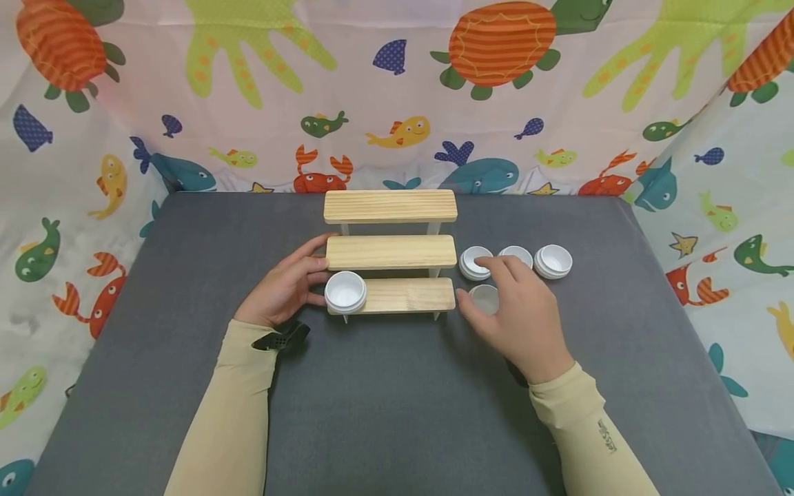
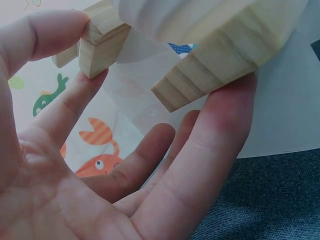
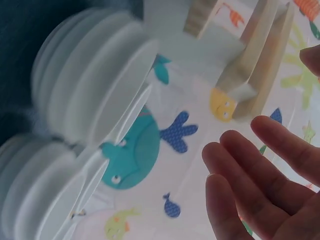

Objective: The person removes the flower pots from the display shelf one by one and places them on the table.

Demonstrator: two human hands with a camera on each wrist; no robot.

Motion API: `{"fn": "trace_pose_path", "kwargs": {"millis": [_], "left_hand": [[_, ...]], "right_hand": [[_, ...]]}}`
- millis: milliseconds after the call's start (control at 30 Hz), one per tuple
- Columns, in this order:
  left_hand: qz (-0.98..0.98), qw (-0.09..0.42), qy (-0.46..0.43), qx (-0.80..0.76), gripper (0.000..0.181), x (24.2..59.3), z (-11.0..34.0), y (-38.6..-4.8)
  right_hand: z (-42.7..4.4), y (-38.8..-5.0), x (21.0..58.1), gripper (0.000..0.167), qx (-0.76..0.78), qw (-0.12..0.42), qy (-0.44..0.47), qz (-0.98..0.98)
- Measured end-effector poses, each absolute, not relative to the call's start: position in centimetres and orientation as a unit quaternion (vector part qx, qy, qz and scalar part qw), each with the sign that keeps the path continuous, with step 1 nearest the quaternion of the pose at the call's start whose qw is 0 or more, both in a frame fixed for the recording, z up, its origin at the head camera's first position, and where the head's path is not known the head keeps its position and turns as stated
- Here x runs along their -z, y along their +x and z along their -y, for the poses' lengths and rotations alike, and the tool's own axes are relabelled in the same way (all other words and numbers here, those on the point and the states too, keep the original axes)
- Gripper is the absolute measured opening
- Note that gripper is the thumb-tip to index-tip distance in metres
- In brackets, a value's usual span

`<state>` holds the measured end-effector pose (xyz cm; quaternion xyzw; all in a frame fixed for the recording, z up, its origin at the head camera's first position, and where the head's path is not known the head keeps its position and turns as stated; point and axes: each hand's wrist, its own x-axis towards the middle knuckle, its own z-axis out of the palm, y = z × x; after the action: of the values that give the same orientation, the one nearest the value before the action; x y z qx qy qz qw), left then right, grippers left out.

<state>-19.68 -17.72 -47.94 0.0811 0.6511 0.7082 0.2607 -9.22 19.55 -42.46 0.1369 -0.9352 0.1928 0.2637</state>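
A three-tier wooden stand (image 1: 392, 253) with pale legs stands at mid-table. My left hand (image 1: 279, 282) pinches the left end of its middle board between thumb and fingers; in the left wrist view a finger (image 2: 230, 110) also touches a lower board from below. A small white round bowl (image 1: 345, 291) sits on the left end of the lowest tier. My right hand (image 1: 524, 317) hovers to the right of the stand with fingers apart, holding nothing in the right wrist view. Beneath it is another white bowl (image 1: 484, 300), partly hidden by the hand.
Behind the right hand, three white bowls stand in a row: one near the stand (image 1: 474, 264), a partly covered middle one (image 1: 517, 255) and a right one (image 1: 553, 262). Under everything lies a grey tabletop (image 1: 372, 413). A sea-animal patterned curtain (image 1: 372, 83) borders the back and sides.
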Motion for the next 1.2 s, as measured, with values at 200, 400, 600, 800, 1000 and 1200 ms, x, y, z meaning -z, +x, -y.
{"fn": "trace_pose_path", "kwargs": {"millis": [200,400,600,800,1000,1200], "left_hand": [[-0.651,0.261,0.083,-0.708,0.065,47.9,17.6,-19.7],[-0.654,0.259,0.081,-0.706,0.066,47.9,17.7,-19.7],[-0.652,0.255,0.085,-0.709,0.066,48.0,17.7,-19.7],[-0.654,0.253,0.099,-0.706,0.067,48.1,17.8,-19.7],[-0.651,0.258,0.099,-0.708,0.065,48.2,17.9,-19.7],[-0.651,0.259,0.093,-0.708,0.064,48.1,18.0,-19.7]], "right_hand": [[-17.4,-9.5,42.1,0.047,-0.202,0.26,0.167,0.929],[-14.5,-9.9,41.9,0.051,-0.209,0.234,0.21,0.926],[-11.6,-10.1,41.6,0.055,-0.221,0.203,0.234,0.925],[-9.0,-10.2,41.9,0.061,-0.233,0.173,0.247,0.924],[-6.7,-10.4,42.7,0.067,-0.233,0.17,0.26,0.921],[-5.4,-10.7,43.3,0.07,-0.227,0.162,0.259,0.925]]}}
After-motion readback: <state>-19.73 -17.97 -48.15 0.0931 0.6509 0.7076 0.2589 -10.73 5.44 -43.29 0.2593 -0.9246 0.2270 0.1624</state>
